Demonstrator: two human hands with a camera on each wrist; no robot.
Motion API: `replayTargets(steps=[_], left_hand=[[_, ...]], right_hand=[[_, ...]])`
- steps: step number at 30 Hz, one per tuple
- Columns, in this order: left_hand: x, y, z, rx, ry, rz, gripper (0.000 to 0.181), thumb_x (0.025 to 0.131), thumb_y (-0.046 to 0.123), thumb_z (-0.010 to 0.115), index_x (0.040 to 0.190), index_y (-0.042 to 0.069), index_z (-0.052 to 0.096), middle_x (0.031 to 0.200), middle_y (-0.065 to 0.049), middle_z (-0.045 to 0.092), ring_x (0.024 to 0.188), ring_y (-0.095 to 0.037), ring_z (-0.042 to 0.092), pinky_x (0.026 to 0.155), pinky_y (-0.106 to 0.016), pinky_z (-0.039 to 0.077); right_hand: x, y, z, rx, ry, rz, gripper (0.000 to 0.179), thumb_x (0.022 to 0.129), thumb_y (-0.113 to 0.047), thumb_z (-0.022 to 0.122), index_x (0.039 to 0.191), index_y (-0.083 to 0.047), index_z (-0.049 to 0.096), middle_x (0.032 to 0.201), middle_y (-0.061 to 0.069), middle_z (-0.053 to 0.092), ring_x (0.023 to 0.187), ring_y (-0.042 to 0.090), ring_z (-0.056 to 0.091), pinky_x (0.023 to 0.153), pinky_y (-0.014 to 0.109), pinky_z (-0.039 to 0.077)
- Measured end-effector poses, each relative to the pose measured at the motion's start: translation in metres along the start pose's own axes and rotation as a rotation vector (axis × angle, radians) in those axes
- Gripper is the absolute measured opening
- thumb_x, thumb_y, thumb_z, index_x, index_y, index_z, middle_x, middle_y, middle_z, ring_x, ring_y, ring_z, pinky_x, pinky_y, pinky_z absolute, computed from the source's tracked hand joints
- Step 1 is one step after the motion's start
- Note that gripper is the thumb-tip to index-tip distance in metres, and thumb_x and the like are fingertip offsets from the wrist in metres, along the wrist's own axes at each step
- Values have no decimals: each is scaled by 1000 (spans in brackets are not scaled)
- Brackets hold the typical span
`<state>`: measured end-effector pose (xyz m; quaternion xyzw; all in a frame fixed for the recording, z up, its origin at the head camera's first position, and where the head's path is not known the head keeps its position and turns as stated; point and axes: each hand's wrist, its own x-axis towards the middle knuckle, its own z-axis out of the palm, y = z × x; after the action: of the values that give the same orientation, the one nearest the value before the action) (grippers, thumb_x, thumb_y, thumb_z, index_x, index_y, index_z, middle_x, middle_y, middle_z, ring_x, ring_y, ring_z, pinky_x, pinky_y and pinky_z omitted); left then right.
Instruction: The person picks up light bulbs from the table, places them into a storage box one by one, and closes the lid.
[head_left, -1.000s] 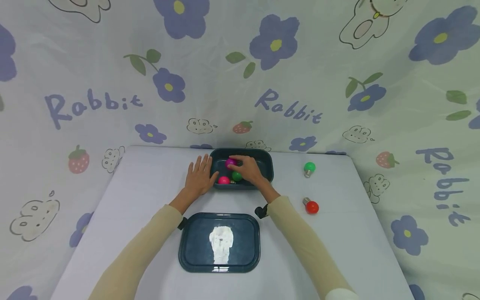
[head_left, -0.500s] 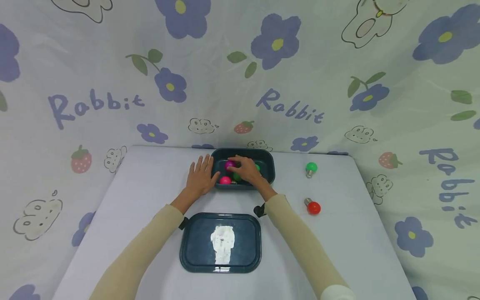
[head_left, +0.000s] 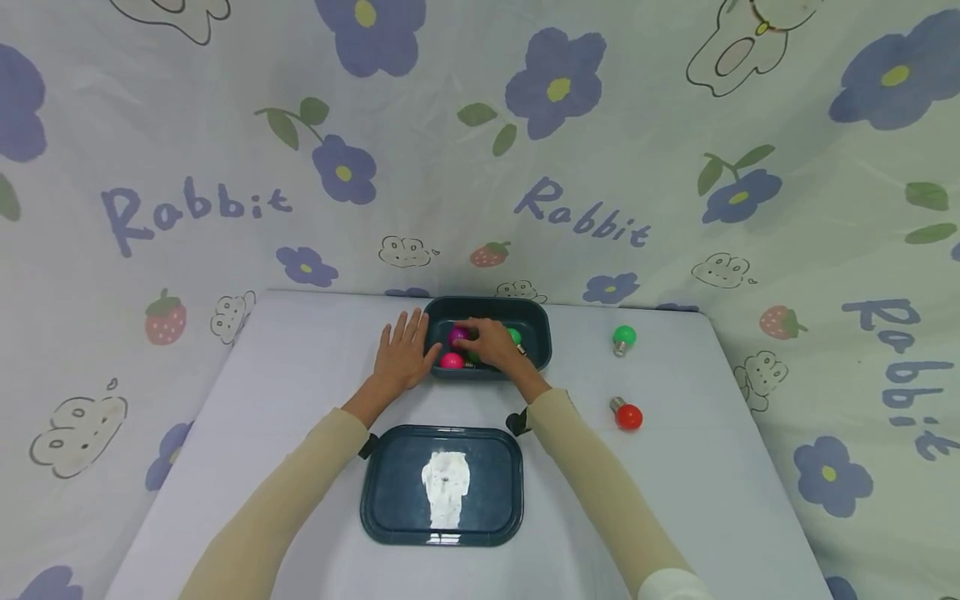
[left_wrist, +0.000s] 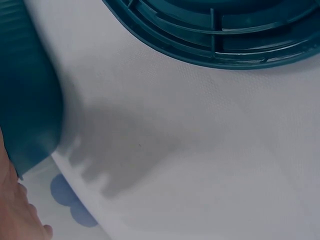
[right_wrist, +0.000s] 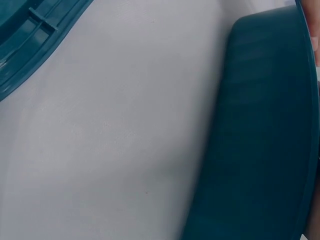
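Observation:
My right hand [head_left: 492, 342] reaches into the dark teal plastic box [head_left: 495, 374] and pinches a purple light bulb [head_left: 457, 336] between thumb and fingers, low at the box's left end. Below it lies a pink bulb [head_left: 452, 361] with its metal base to the right. A green bulb [head_left: 514, 336] shows just beyond my right hand; another green one is mostly hidden under the fingers. My left hand [head_left: 401, 354] lies with straight fingers along the outside of the box's left wall. In the right wrist view, the box's side wall [right_wrist: 255, 130] hides most of the hand.
The teal lid [head_left: 390, 483] lies flat on the white table in front of the box, between my forearms. To the right are a green bulb [head_left: 624, 337] and a red bulb [head_left: 628, 417]. A patterned curtain [head_left: 420, 167] hangs behind the table.
My right hand has lowered slightly and shifted a little left with the purple bulb. A green bulb to its right in the box has come into sight. My left hand stays put.

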<state>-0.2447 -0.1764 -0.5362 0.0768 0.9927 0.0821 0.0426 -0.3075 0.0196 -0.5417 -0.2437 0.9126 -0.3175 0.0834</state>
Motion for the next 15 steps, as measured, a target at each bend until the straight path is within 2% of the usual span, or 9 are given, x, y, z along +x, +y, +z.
replayTargets(steps=[15], left_hand=[[-1, 1, 0, -4, 13, 1, 73, 107, 47, 33, 159, 0, 13, 165, -18, 9, 151, -36, 3, 118, -57, 6]], right_hand=[[1, 2, 4, -69, -21, -3, 45, 94, -32, 72, 135, -16, 65, 140, 10, 58, 136, 29, 46, 112, 52, 33]])
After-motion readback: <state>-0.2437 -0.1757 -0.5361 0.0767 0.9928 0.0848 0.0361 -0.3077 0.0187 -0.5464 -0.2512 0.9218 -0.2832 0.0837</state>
